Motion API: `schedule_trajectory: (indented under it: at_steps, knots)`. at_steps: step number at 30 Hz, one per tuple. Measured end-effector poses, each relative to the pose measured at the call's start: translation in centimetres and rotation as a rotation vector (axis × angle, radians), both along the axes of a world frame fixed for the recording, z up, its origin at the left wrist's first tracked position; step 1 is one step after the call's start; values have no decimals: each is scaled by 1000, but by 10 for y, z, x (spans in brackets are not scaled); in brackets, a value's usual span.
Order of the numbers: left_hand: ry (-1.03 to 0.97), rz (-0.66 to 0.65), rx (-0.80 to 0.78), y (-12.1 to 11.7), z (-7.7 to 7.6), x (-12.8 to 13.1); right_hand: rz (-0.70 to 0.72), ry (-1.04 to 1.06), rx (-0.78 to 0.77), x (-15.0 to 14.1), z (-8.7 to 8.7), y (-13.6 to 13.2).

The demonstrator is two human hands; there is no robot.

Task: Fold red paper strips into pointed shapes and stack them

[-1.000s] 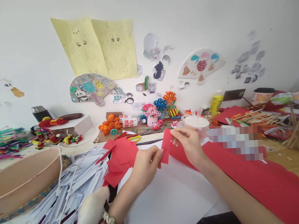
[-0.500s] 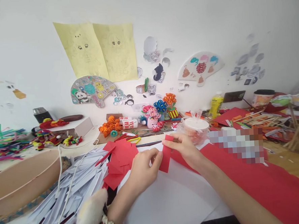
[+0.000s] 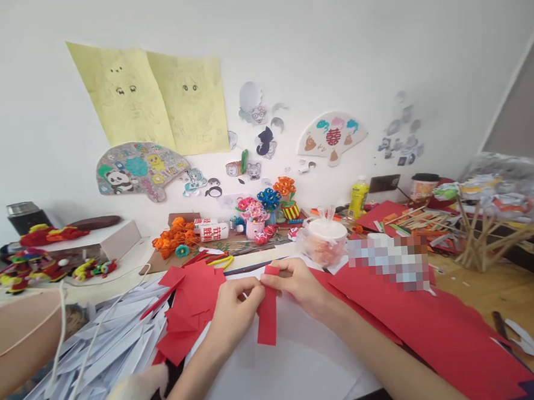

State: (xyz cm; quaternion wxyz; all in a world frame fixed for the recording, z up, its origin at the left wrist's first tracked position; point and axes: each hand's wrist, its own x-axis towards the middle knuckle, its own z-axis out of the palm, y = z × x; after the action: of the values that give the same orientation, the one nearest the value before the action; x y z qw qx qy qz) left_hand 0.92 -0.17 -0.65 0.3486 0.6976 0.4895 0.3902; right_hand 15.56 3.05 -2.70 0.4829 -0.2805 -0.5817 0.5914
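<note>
Both hands pinch a narrow red paper strip (image 3: 268, 320) above a white sheet (image 3: 269, 378). My left hand (image 3: 235, 310) is closed on the strip's left edge, thumb against forefinger. My right hand (image 3: 297, 282) grips its upper end between thumb and fingers, and the lower end hangs free toward me. Just left of my left hand lies a loose pile of red paper pieces (image 3: 198, 295). Large red sheets (image 3: 418, 311) spread out to the right, partly under my right forearm.
A heap of white paper strips (image 3: 104, 343) with a white cord across it fills the left side. Behind the hands stand a lidded tub in a plastic bag (image 3: 326, 238), yellow-handled scissors (image 3: 223, 262) and craft flowers (image 3: 254, 213). Wooden sticks (image 3: 477, 241) stand at the right.
The view has swung to the right. The red strip now looks longer and narrower, hanging further below the fingers. My hands have come closer together on it.
</note>
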Motion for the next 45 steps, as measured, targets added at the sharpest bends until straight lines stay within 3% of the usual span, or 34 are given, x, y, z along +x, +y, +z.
schedule_trajectory:
  at_steps: [9,11,14,16,21,25,30,35,39,45]
  knots:
    - [101,-62,-62,-4,5,-4,-320,356,-116,17,4,17]
    - [114,-10,-12,-4,7,-7,-392,448,-135,20,5,20]
    - [93,185,161,-4,9,-10,-421,417,-143,18,3,19]
    - [100,227,223,-4,10,-9,-375,321,-131,13,2,15]
    - [146,59,194,-2,5,-4,-289,192,-99,8,3,10]
    - [-2,194,203,1,5,-10,-274,130,-88,12,7,9]
    - [-227,247,133,4,11,-18,-99,-20,-65,10,8,6]
    - [-62,154,128,3,7,-14,2,-190,61,6,0,5]
    - [110,87,208,-3,7,-9,63,-185,131,7,-3,6]
    - [123,81,206,-3,7,-11,171,-165,92,9,-1,6]
